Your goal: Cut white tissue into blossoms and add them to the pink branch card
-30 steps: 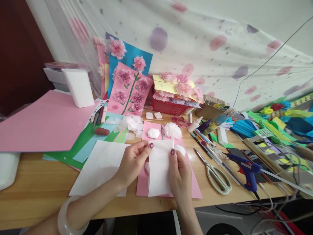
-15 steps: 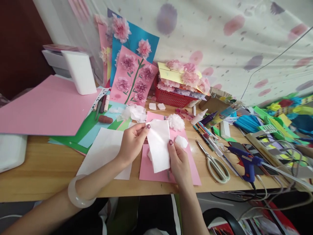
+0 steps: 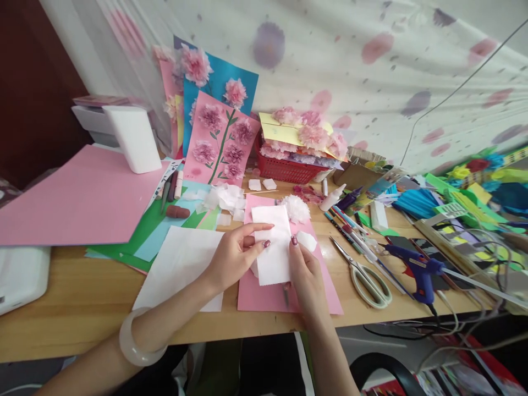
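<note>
While pinching the right edge of a white paper rectangle [image 3: 275, 264] with the right hand [image 3: 307, 275], laying the thumb on the front face and tucking the fingers out of sight behind. Holding that paper over the middle of a pink sheet [image 3: 259, 300], leaving its top and bottom edges free. Placing the left hand [image 3: 231, 250] at 9 o'clock, half open, parting thumb and forefinger over the paper's front face; not showing clearly how firmly touching.

Seeing a fluffy white flower [image 3: 296, 209] near the top right corner at 1 o'clock, and a white paper disc [image 3: 306, 241] close beside the right hand at 3 o'clock, both lying on the pink sheet. Crossing a white sheet [image 3: 177, 264] at 9 o'clock with the left forearm, finding only a narrow bare strip between its right edge and the pink sheet. Having wider open room on the bench [image 3: 91, 308] toward 8 o'clock. Meeting, between 3 and 4 o'clock, a bare strip, then scissors [image 3: 353, 269] pointing to 11 o'clock, then a glue gun [image 3: 416, 269]. Facing a red basket [image 3: 286, 170] at 12 o'clock.
</note>
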`<act>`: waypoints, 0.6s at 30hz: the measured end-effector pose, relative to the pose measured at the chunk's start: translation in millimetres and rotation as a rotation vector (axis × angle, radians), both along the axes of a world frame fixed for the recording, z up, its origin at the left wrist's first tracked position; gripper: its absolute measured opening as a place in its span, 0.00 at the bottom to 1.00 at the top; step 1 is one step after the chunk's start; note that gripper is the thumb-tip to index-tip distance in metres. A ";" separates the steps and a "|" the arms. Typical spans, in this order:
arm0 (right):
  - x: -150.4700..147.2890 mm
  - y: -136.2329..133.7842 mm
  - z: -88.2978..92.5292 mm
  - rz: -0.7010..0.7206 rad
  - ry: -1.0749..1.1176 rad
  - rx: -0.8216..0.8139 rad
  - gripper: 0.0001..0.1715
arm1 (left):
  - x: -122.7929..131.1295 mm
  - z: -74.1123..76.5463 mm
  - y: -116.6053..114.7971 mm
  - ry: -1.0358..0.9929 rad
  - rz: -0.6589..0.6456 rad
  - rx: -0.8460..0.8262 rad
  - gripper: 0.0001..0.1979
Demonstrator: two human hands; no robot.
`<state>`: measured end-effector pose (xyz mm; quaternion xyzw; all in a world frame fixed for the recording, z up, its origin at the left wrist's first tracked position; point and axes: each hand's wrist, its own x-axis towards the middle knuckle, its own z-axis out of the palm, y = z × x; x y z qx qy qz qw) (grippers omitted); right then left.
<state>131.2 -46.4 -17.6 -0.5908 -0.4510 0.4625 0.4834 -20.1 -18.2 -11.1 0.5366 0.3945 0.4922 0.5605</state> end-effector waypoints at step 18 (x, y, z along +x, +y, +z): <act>45.4 -31.7 28.1 -0.045 -0.169 0.344 0.22 | -2.6 -4.7 9.3 -0.117 0.233 0.012 0.29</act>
